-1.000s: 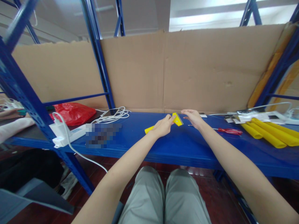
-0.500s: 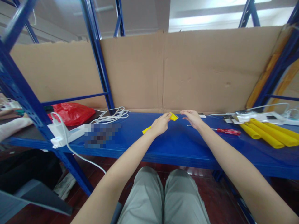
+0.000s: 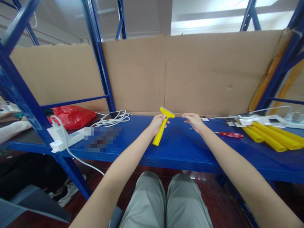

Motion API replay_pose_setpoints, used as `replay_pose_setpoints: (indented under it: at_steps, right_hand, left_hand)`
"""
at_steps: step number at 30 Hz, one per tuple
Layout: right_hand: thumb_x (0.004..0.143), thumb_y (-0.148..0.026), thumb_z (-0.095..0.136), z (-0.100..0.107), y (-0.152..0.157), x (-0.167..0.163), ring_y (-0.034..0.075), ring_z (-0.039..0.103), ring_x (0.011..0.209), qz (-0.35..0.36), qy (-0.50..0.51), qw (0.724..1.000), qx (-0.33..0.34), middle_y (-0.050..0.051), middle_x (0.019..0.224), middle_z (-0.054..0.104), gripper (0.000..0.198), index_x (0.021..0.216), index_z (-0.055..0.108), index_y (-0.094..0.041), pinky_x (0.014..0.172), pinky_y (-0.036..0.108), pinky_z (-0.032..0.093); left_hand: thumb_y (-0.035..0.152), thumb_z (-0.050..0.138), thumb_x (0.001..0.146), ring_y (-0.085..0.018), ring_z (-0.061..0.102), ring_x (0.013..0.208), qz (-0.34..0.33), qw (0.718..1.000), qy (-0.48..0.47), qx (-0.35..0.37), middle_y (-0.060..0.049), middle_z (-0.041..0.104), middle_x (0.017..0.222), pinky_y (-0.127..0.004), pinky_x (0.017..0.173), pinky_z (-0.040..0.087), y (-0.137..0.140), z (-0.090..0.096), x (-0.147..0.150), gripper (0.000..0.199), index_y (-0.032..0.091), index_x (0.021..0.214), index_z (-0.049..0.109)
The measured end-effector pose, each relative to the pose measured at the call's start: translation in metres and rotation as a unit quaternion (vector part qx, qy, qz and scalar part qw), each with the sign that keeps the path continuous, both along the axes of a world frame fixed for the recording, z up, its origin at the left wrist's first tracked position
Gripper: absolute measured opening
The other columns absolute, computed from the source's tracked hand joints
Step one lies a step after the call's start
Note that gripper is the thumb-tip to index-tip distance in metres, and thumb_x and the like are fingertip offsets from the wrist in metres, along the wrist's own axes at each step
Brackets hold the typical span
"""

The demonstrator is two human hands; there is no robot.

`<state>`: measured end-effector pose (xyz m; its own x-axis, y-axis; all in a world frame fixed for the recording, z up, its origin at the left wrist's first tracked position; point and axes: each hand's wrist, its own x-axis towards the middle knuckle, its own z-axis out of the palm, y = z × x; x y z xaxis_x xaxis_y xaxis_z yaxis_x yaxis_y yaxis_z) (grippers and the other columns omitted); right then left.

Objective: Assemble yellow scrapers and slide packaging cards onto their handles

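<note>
I saw the left hand [image 3: 158,124] pinching the yellow, T-shaped, seemingly plastic scraper [image 3: 159,135] near its head, presumably to leave the long handle free; from my remote end I couldn't tell whether it touched the blue, flat tabletop [image 3: 180,152]. The right hand [image 3: 193,121], loosely spread, apparently empty, hung just beside, perhaps avoiding the edge.

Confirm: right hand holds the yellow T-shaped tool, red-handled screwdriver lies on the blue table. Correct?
Wrong hand: the head view shows the left hand holding the yellow T-shaped tool. The red-handled screwdriver does lie on the blue table.
</note>
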<state>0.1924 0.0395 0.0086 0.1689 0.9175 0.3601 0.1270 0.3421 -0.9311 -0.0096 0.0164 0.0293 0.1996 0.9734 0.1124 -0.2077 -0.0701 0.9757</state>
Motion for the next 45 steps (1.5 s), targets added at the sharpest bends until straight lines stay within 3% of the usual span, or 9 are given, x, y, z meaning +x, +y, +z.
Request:
replay_pose_setpoints:
  at_steps: [5,12,17,27,39,45]
  right_hand:
    - [0.061,-0.032,0.071,-0.001,-0.001,-0.001,0.021,0.061,0.093,0.027,0.000,1.000,0.010,0.007,0.092,0.072,0.014,0.068,0.069,-0.019,0.072,0.030,0.047]
    - [0.060,-0.036,0.071,-0.006,-0.004,-0.012,0.019,0.060,0.087,0.083,-0.038,0.996,0.025,0.005,0.086,0.071,0.017,0.066,0.069,-0.020,0.077,0.033,0.045]
    - [0.058,-0.033,0.071,-0.009,-0.006,-0.020,0.017,0.059,0.077,0.099,-0.049,0.994,0.027,0.002,0.077,0.069,0.015,0.064,0.069,-0.019,0.079,0.034,0.044]
    - [0.059,-0.032,0.070,-0.008,-0.007,-0.025,0.016,0.059,0.079,0.085,-0.053,0.994,0.039,0.002,0.081,0.068,0.013,0.061,0.065,-0.020,0.078,0.032,0.046]
    - [0.062,-0.030,0.068,-0.007,-0.008,-0.023,0.013,0.054,0.067,0.098,-0.096,0.989,0.049,0.001,0.075,0.066,0.011,0.063,0.065,-0.020,0.066,0.028,0.044]
    - [0.063,-0.033,0.067,-0.009,-0.004,-0.023,0.013,0.053,0.066,0.097,-0.129,0.984,0.071,0.001,0.074,0.065,0.014,0.062,0.062,-0.020,0.071,0.031,0.045]
  left_hand:
    - [0.006,0.037,0.093,-0.010,0.055,0.046,-0.086,0.989,-0.007,-0.120,-0.005,0.060,0.068,-0.017,0.037,0.036,-0.002,-0.007,0.000,0.019,0.008,0.100,0.054]
    - [0.004,0.038,0.091,-0.011,0.055,0.050,-0.135,0.981,-0.017,-0.135,-0.006,0.059,0.071,-0.018,0.038,0.038,0.006,-0.014,-0.004,0.024,0.006,0.111,0.051]
    - [0.003,0.039,0.091,-0.011,0.056,0.051,-0.153,0.980,-0.043,-0.121,-0.007,0.059,0.075,-0.017,0.037,0.038,0.009,-0.015,-0.006,0.021,0.007,0.108,0.051]
    - [0.005,0.039,0.092,-0.008,0.054,0.050,-0.152,0.981,-0.064,-0.097,-0.005,0.058,0.072,-0.015,0.038,0.037,0.008,-0.015,-0.003,0.015,0.010,0.099,0.052]
    - [-0.002,0.044,0.088,-0.007,0.051,0.044,-0.104,0.991,-0.003,-0.080,-0.002,0.058,0.065,-0.015,0.036,0.035,-0.001,-0.011,0.001,0.015,0.009,0.091,0.054]
    - [-0.002,0.045,0.088,-0.008,0.051,0.044,-0.096,0.993,0.015,-0.071,-0.002,0.057,0.060,-0.016,0.038,0.036,-0.004,-0.009,0.001,0.015,0.010,0.084,0.054]
